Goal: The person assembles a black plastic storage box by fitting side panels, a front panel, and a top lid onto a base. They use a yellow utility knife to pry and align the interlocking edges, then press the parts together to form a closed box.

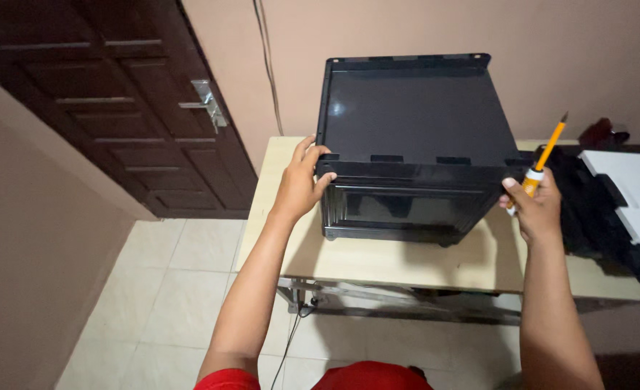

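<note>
Setting: small room with pinkish-tan walls, a dark panelled wooden door (117, 108) with a metal handle at the left, pale floor tiles (161, 303), and a light wooden table (378, 263) on a metal frame standing against the far wall.

Item 1: black metal appliance casing (410, 152), box-shaped, much like a small oven or microwave housing. It stands near the middle of the table, its base close to the front edge, its flat top panel slotted along the rim. Judged rigid and moderately heavy (sheet metal, with a glossy front that looks slippery); the thin folded edges could be sharp. The best hold appears to be at the two upper front corners or under the base, not on the glazed front.

Item 2: left hand (299, 184), fingers curled over the casing's upper front left corner, gripping the rim.

Item 3: right hand (537, 209), closed around a screwdriver (544, 159) with an orange-yellow handle, shaft pointing up and away; the thumb side of this hand rests at the casing's upper front right corner. The casing thus lies directly between the two hands, touched on both sides.

Item 4: white flat panel (634, 191) on dark black material (587, 217), at the right end of the table, just beside the right hand.

Item 5: thin cable (265, 65) running down the wall behind the table's left corner.
</note>
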